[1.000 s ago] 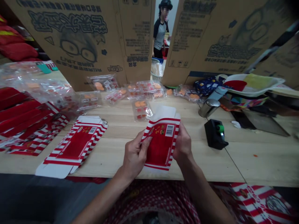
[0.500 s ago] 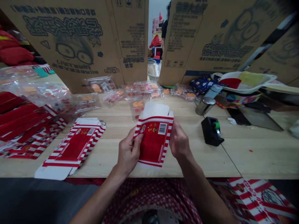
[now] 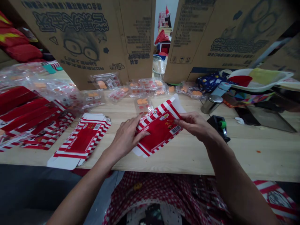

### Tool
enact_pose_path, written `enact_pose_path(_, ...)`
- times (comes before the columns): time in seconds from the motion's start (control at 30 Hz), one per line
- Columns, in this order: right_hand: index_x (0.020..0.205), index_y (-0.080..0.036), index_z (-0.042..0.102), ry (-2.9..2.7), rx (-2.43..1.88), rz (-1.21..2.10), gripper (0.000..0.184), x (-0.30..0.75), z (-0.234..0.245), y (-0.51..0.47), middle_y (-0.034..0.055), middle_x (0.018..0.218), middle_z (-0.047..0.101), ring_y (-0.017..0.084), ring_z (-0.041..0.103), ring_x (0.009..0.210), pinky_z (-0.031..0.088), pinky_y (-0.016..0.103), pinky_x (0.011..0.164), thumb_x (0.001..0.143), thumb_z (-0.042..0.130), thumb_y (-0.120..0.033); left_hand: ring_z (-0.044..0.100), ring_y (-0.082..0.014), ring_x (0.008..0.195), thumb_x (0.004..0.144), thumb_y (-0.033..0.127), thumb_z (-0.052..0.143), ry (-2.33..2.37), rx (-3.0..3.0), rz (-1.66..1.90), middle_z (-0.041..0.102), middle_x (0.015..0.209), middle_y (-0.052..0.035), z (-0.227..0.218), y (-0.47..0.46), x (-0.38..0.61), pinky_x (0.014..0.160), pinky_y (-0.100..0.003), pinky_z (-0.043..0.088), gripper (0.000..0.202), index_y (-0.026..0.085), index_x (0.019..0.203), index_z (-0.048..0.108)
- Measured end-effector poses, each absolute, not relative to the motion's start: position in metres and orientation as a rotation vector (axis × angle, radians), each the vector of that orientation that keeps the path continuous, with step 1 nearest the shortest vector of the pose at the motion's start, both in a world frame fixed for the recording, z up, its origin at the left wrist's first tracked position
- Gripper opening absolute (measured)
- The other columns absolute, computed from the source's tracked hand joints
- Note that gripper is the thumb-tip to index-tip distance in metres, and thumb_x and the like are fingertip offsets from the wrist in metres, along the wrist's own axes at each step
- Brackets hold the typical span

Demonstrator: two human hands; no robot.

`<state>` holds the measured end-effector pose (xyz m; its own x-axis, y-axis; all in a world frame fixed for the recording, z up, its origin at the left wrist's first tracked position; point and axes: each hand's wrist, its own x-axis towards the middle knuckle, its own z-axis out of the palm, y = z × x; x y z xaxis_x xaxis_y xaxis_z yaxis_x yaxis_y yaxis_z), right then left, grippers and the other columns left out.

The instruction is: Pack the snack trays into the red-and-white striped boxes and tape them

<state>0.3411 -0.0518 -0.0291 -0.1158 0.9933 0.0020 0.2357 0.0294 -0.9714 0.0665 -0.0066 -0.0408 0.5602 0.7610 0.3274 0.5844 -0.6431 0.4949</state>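
I hold a flat red and white striped paper box (image 3: 159, 128) over the wooden table (image 3: 187, 156), tilted so its far end points up to the right. My left hand (image 3: 126, 137) grips its left edge with fingers spread on the face. My right hand (image 3: 195, 125) pinches its right edge near the barcode. A small stack of the same flat boxes (image 3: 82, 140) lies to the left of my left hand.
Clear packets of orange and red items (image 3: 140, 89) lie along the back by upright cardboard cartons (image 3: 79, 40). Red flat boxes (image 3: 25, 115) are piled at the left. A black tape dispenser (image 3: 219, 125), a metal bottle (image 3: 212, 101) and a white tray (image 3: 255, 79) sit at the right.
The box was upright between both hands; now it is turned clockwise and tilted, and my hands have moved further apart. The person in the gap between the cartons is no longer seen.
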Motion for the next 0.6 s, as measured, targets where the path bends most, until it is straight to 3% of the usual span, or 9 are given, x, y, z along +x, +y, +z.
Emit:
enact_pose_path(0.1, 0.090, -0.018, 0.081, -1.421, -1.322, 1.205, 0.036, 0.345, -0.034, -0.050, 0.0042, 0.081, 0.077, 0.019, 0.065, 0.066, 0.050, 0.029, 0.061, 0.080, 0.073, -0.051, 0.069, -0.0253, 0.105, 0.096, 0.044, 0.060, 1.090, 2.354, 0.693, 0.072, 0.119, -0.0067, -0.050, -0.012, 0.064, 0.094, -0.037, 0.053, 0.041, 0.024, 0.132, 0.057)
enact_pose_path(0.17, 0.088, -0.018, 0.081, -1.423, -1.332, 1.252, 0.037, 0.347, -0.035, -0.048, 0.0044, 0.080, 0.077, 0.019, 0.064, 0.065, 0.049, 0.030, 0.061, 0.077, 0.075, -0.053, 0.069, -0.0234, 0.105, 0.099, 0.042, 0.056, 1.030, 2.315, 0.658, 0.071, 0.119, -0.0058, -0.055, -0.016, 0.064, 0.093, -0.035, 0.053, 0.037, 0.024, 0.131, 0.056)
enact_pose_path(0.27, 0.085, -0.019, 0.079, -1.493, -1.368, 1.244, 0.040, 0.348, -0.032, -0.043, 0.0043, 0.078, 0.076, 0.018, 0.061, 0.063, 0.048, 0.030, 0.061, 0.079, 0.070, -0.057, 0.059, -0.0292, 0.125, 0.096, 0.048, 0.060, 1.025, 2.398, 0.594, 0.058, 0.140, -0.0138, -0.061, -0.019, 0.065, 0.105, -0.042, 0.049, 0.062, 0.022, 0.147, 0.038)
enact_pose_path(0.33, 0.078, -0.020, 0.077, -1.724, -1.484, 1.078, 0.039, 0.350, -0.027, -0.040, 0.0027, 0.068, 0.071, 0.015, 0.054, 0.056, 0.044, 0.030, 0.059, 0.085, 0.063, -0.056, 0.053, -0.0343, 0.131, 0.089, 0.048, 0.069, 1.104, 2.478, 0.516, 0.052, 0.144, -0.0191, -0.064, -0.019, 0.065, 0.108, -0.048, 0.046, 0.082, 0.019, 0.152, 0.027)
enact_pose_path(0.47, 0.059, -0.021, 0.069, -2.271, -1.650, 0.722, 0.040, 0.355, -0.016, -0.038, 0.0008, 0.051, 0.057, 0.011, 0.041, 0.049, 0.039, 0.030, 0.060, 0.089, 0.062, -0.046, 0.056, -0.0349, 0.122, 0.089, 0.034, 0.072, 1.186, 2.628, 0.349, 0.058, 0.132, -0.0169, -0.067, -0.009, 0.061, 0.104, -0.051, 0.048, 0.077, 0.020, 0.150, 0.028)
enact_pose_path(0.53, 0.065, -0.020, 0.071, -2.270, -1.523, 0.957, 0.037, 0.357, -0.017, -0.038, 0.0027, 0.059, 0.064, 0.013, 0.050, 0.053, 0.044, 0.030, 0.062, 0.089, 0.063, -0.048, 0.056, -0.0332, 0.123, 0.090, 0.033, 0.070, 1.090, 2.692, 0.342, 0.058, 0.133, -0.0147, -0.066, -0.002, 0.058, 0.105, -0.049, 0.047, 0.074, 0.023, 0.149, 0.028)
enact_pose_path(0.6, 0.082, -0.018, 0.075, -2.044, -1.338, 1.408, 0.037, 0.357, -0.025, -0.038, 0.0057, 0.076, 0.073, 0.018, 0.062, 0.065, 0.051, 0.032, 0.065, 0.087, 0.065, -0.053, 0.054, -0.0312, 0.126, 0.091, 0.033, 0.069, 0.956, 2.709, 0.320, 0.057, 0.136, -0.0133, -0.065, 0.003, 0.055, 0.107, -0.046, 0.046, 0.071, 0.025, 0.149, 0.029)
